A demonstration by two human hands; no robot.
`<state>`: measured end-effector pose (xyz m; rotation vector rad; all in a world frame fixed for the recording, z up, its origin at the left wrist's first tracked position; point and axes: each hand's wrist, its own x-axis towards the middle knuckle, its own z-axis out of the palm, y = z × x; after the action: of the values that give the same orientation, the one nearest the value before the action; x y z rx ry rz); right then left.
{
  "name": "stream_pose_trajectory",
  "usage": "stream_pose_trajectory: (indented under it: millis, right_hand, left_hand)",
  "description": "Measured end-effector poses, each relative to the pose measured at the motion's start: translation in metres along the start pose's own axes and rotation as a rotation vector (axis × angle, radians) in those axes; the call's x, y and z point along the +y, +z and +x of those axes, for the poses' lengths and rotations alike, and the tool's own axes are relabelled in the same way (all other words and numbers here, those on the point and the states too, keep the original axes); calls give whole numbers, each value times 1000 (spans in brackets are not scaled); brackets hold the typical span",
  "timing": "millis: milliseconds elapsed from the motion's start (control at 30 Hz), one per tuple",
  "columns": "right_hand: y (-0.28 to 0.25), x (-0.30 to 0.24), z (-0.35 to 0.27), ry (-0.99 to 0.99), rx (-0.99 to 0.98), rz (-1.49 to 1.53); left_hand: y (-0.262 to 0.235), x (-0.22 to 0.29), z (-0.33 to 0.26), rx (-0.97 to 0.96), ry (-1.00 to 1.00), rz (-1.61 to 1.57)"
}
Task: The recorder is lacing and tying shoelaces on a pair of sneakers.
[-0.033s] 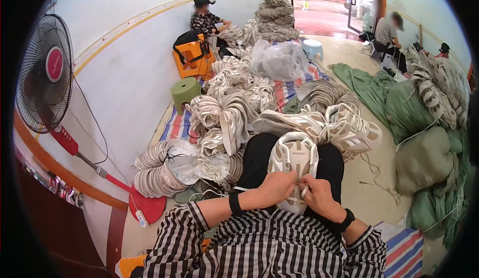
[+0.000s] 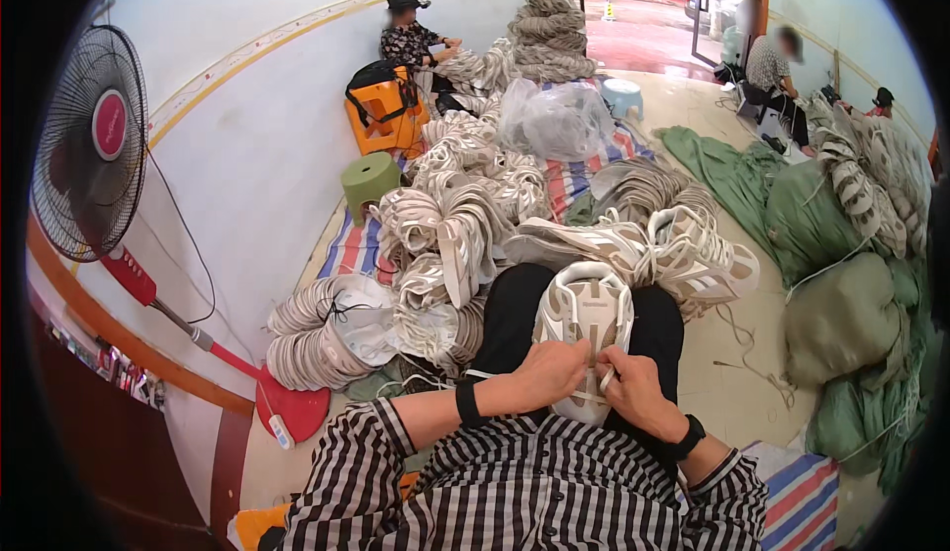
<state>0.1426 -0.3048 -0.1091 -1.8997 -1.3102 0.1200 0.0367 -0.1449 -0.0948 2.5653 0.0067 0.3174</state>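
A beige and white shoe upper [image 2: 586, 304] rests on my lap between my dark-trousered thighs, its collar pointing away from me. Over its lacing area my left hand [image 2: 550, 375] is closed, fingertips pinched together; what they hold is hidden. Close beside it, almost touching, my right hand [image 2: 638, 391] is closed in a pinch on a white shoelace [image 2: 607, 380], part of which shows by the fingers. Just beyond my knees lie laced shoe uppers [image 2: 693, 254] of the same beige and white kind.
Stacked shoe uppers [image 2: 317, 348] lie at left, near a red-based fan [image 2: 109, 126]. Beyond are a green stool [image 2: 371, 177], an orange stool [image 2: 381, 121] and a clear plastic bag [image 2: 564, 121]. Green sacks [image 2: 841, 309] line the right. Other people sit farther back.
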Motion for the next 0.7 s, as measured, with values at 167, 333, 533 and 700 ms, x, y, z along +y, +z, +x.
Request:
stream_pose_trajectory:
  millis: [167, 333, 533, 700]
  right_hand:
    - [-4, -8, -3, -4, 28, -136]
    - [-1, -10, -6, -13, -5, -308]
    - [2, -3, -3, -25, 3, -97]
    - [0, 1, -1, -32, 18, -8]
  left_hand:
    - [0, 1, 2, -102, 59, 85]
    - [-6, 7, 2, -135, 99, 154]
    - [-8, 2, 9, -129, 59, 98]
    - [-5, -1, 10, -14, 197, 84]
